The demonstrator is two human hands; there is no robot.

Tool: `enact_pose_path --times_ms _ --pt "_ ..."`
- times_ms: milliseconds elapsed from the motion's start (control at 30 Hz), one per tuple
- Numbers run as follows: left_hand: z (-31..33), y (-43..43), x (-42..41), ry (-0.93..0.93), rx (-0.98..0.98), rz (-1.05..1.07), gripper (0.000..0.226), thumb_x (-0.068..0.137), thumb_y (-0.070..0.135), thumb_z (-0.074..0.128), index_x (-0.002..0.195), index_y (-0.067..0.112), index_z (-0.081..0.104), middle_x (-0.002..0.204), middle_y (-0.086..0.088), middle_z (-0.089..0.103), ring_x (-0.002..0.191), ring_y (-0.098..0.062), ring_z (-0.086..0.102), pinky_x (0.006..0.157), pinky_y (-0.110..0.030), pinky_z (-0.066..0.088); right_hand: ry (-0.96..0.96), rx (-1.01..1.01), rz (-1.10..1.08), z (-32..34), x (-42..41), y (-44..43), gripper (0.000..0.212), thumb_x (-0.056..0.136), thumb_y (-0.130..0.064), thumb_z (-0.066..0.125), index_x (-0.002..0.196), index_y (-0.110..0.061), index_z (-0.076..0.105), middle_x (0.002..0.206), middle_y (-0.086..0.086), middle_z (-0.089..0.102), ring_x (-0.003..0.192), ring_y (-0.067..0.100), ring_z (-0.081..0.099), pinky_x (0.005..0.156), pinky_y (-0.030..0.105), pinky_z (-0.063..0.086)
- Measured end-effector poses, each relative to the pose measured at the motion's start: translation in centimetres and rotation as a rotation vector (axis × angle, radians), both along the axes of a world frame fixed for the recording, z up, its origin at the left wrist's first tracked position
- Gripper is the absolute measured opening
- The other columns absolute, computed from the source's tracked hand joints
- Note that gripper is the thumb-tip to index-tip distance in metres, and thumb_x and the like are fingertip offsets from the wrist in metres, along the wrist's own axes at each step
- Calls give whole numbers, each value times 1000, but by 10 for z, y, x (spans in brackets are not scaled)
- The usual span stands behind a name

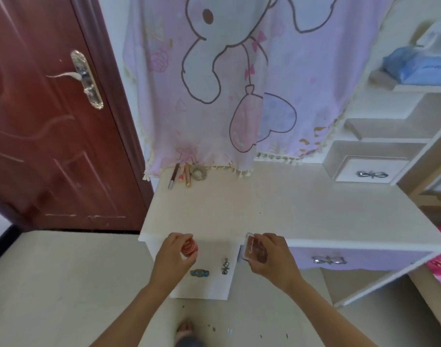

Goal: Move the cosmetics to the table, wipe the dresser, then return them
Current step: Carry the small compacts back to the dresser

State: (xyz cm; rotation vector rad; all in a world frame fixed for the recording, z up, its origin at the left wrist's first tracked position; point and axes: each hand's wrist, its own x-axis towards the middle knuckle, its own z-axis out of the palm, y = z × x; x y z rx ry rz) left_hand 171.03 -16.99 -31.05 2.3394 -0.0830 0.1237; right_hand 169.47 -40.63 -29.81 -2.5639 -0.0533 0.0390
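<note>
Left hand fingers pinch red jar, right hand fingers grip palette, both at desk front edge. Pencils, scrunchie at desk back, under curtain.

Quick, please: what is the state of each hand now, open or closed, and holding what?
Left hand: closed on a small round red jar.
Right hand: closed on a flat reddish-brown compact case.

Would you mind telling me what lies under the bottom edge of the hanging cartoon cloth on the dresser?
Poking out from under the cloth are a dark pencil, two slim tubes and a scrunchie on the dresser top. Their far ends, and anything farther back, are covered.
</note>
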Motion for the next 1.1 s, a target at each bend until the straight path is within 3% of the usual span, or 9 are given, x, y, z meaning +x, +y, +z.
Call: enact_pose_path --times_ms 100,200,367,533,600,667,767,967,1100 --pt "-15 -3 45 35 15 7 39 78 13 69 116 9 58 107 -2 53 99 -17 54 85 -20 41 26 -3 -1 -10 36 1 62 72 -30 65 129 -19 46 123 0 49 116 19 37 85 17 32" --pt "-29 -12 102 43 33 -39 42 80 17 66 120 10 55 114 -4 53 104 -16 53 88 -18 39 31 -36 -4 -17 76 1 60 73 -25 68 128 -19 47 122 1 50 117 21 39 89 19 32" --pt "-48 -21 193 83 96 -143 42 84 21 60 124 12 52 119 -4 50 110 -16 49 90 -19 38 84 -87 -52 -20 148 7 59 73 -24 67 128 -23 47 121 -3 50 114 17 39 83 11 27" --pt "-58 -32 278 49 199 -219 39 85 22 57 122 12 54 118 -6 52 110 -21 49 90 -25 38 99 -88 -112 -23 211 22 58 74 -28 68 128 -24 46 122 -6 48 115 14 37 88 16 34" --pt "-59 -38 304 35 283 -246 37 81 21 60 117 11 58 113 -9 56 103 -27 54 87 -32 41 113 -87 -138 -27 226 22 59 73 -28 69 128 -24 47 122 -6 48 115 14 38 88 16 34" --pt "-64 -43 330 -11 339 -278 35 65 18 74 99 10 66 95 -10 63 82 -30 63 72 -38 48 127 -97 -144 -32 239 19 58 72 -27 69 126 -23 49 121 -4 50 113 16 40 86 14 33" --pt "-65 -48 347 -91 458 -287 42 36 22 86 73 17 66 71 0 63 58 -19 63 52 -33 51 127 -121 -130 -36 253 17 58 71 -25 70 126 -21 50 120 -3 52 112 18 41 84 13 30" --pt "-71 -53 369 -155 599 -302 36 36 32 85 66 22 67 64 5 62 61 -17 59 57 -29 46 204 -128 -58 -46 294 28 61 76 -23 65 132 -25 40 127 -4 42 122 15 31 91 17 36" --pt "-81 -49 377 -164 614 -272 36 38 31 84 69 22 68 67 4 63 73 -19 50 66 -33 26 258 -153 -18 -55 314 35 63 76 -23 64 133 -26 37 132 -5 37 125 14 28 92 21 40"
